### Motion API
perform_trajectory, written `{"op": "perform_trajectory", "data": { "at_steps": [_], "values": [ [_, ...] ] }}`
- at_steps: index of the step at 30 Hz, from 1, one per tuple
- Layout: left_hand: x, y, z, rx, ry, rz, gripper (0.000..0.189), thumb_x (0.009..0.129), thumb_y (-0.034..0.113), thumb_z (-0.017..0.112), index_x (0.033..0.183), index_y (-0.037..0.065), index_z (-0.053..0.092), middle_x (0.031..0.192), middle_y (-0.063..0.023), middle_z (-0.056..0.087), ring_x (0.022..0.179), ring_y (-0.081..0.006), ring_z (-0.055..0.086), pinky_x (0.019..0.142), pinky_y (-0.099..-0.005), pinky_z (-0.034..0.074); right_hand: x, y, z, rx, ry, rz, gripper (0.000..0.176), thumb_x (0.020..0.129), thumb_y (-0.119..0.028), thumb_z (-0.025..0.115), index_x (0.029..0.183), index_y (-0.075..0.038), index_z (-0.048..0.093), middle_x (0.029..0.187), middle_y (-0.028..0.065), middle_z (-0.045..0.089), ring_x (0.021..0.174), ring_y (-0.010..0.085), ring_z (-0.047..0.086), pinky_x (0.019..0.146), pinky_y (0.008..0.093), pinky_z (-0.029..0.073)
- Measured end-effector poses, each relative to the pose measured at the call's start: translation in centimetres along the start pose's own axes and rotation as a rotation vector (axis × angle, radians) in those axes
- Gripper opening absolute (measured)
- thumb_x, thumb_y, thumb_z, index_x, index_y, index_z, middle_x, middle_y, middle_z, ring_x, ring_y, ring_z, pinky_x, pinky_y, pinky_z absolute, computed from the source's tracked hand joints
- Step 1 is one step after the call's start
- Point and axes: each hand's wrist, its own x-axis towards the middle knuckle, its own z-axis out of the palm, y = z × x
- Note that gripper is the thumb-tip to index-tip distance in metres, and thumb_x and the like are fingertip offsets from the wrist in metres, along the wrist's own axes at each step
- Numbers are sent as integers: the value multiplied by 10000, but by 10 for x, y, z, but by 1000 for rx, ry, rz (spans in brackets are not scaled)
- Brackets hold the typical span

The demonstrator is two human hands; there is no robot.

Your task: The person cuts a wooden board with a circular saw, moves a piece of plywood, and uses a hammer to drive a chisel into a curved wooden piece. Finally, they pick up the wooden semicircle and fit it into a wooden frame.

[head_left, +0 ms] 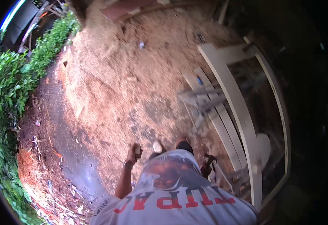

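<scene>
My left hand [132, 156] is closed around a small pale piece of wood [137, 149], whose end sticks up from the fist. It is held out in front of my body, to the left. My right hand [206, 171], low at my right side and partly hidden by my shirt, is closed on a hammer [210, 158] with a dark head that points up and to the right. Beside the right hand stands a pale wooden frame [242, 112] of long curved-looking boards. My shoe or foot [157, 146] shows between the two hands.
Long planks [224, 129] lie alongside the frame at the right, with a small blue object [199, 80] near their far end. Sawdust-covered ground [111, 75] spreads ahead. Green plants [10, 75] line the left. Wood scraps [64, 198] litter the lower left, near a wet-looking grey patch [85, 174].
</scene>
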Motion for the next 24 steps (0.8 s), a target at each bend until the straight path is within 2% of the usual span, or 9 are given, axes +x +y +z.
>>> {"op": "perform_trajectory", "data": {
  "at_steps": [6,8,9,12,15,18,19,23,24],
  "values": [
    [75,130,-48,12,350,102,443,1014,495,356,916,125,579,649,-22,540,421,-97,363,362,-247,235,4,-180,126,23,-443,-167,416,861,-452,696,777,-51,625,620,54,598,491,168,550,458,341,445],
    [122,152,-79,-69,439,23,459,1010,451,314,908,110,604,626,-21,558,390,-105,368,337,-255,247,0,-269,165,129,-594,-218,372,897,-404,688,762,-66,609,589,30,580,433,137,523,411,328,423],
    [135,164,-88,-84,453,-11,455,1006,436,308,898,109,605,623,-24,558,382,-106,362,332,-257,253,-24,-346,169,268,-692,-246,380,890,-356,711,648,-122,537,525,2,531,369,103,467,363,294,370],
    [156,190,-105,-186,417,12,430,986,397,304,896,98,599,622,-33,562,360,-111,321,323,-255,249,-20,-500,229,167,-714,-216,445,897,-388,696,587,-116,531,467,-4,493,355,107,475,358,295,368],
    [153,252,-86,-403,526,-21,423,973,406,304,907,95,584,616,-22,539,385,-115,293,341,-266,221,27,-618,312,55,-707,-377,494,894,-445,683,564,-113,527,430,1,483,349,124,505,362,304,386],
    [168,304,-86,-499,382,35,436,976,468,307,937,103,542,635,-16,499,417,-118,281,380,-261,224,14,-788,319,133,-736,-425,482,888,-476,680,608,-105,551,451,4,510,361,142,524,373,305,408],
    [176,330,-76,-477,439,27,440,979,475,304,939,104,535,641,-17,495,424,-120,284,384,-265,230,16,-835,326,148,-741,-440,463,884,-471,685,638,-99,562,466,10,521,376,144,535,377,302,415],
    [247,419,-63,-454,622,74,472,988,498,283,889,100,516,632,-16,489,435,-128,310,388,-274,254,67,-946,379,158,-815,-417,385,848,-426,744,855,-78,578,522,20,522,404,137,536,391,290,433],
    [269,449,-56,-474,692,68,494,985,515,285,858,96,514,604,-13,478,422,-132,309,375,-277,251,79,-956,392,83,-752,-397,392,841,-429,746,800,-78,576,519,24,529,409,141,543,396,295,435]
  ]
}}
